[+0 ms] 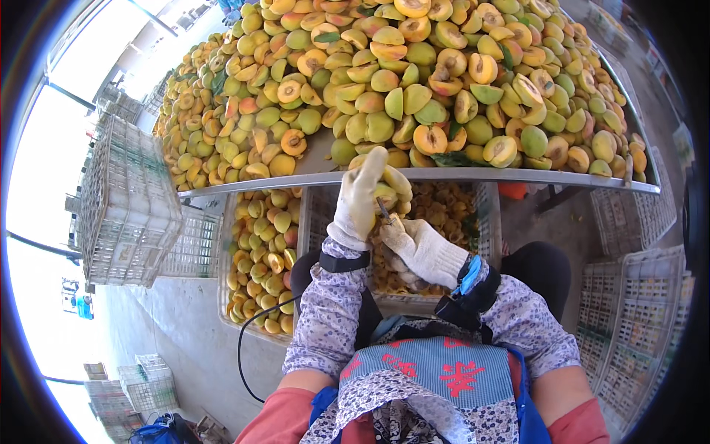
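My left hand [355, 203], in a white glove, closes around a yellow-green peach [399, 186] just below the metal table's front edge. Its index finger points up toward the pile. In my right hand [430, 251], in a white knitted glove, is a small tool with a thin dark tip [383, 208], probably a knife. The tip is close to the underside of the peach; whether it touches I cannot tell. Heaped on the table are many cut and whole peaches [370, 81], some halves showing orange flesh and a pit.
The metal table's rim [510, 175] runs across in front of me. Beneath it stand a crate of peaches [255, 251] and a crate of brownish peach scraps [444, 207], the latter between my knees. Stacked white plastic crates [129, 200] rise at left, more crates [629, 325] at right. A black cable [240, 355] hangs by my left arm.
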Action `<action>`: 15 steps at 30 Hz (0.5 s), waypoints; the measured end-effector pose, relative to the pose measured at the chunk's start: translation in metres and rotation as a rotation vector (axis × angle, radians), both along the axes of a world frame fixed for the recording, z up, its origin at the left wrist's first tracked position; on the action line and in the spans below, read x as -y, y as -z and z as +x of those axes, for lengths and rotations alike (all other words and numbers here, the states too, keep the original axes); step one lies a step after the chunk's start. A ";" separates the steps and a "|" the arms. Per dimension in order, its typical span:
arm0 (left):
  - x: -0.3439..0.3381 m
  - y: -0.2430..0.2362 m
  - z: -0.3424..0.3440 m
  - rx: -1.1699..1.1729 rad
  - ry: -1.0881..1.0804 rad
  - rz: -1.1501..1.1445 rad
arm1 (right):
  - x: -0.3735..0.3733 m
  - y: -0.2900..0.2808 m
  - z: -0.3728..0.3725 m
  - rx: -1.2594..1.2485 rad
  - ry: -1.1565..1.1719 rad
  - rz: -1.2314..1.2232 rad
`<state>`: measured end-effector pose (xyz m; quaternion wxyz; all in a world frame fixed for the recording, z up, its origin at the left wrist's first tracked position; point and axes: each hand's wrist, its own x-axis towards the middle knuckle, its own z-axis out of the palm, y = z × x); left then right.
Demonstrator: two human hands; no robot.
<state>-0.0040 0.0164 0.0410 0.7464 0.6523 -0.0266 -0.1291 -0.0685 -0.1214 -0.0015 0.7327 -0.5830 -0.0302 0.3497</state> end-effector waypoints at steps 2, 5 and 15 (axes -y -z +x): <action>0.000 0.003 0.003 -0.001 0.074 0.042 | 0.010 0.001 0.003 0.101 -0.050 -0.127; 0.001 0.004 0.000 -0.014 0.156 -0.061 | 0.017 -0.015 -0.002 -0.109 -0.126 0.028; -0.027 0.020 0.022 -0.166 -0.237 -0.850 | 0.003 0.021 0.005 0.532 -0.049 -0.552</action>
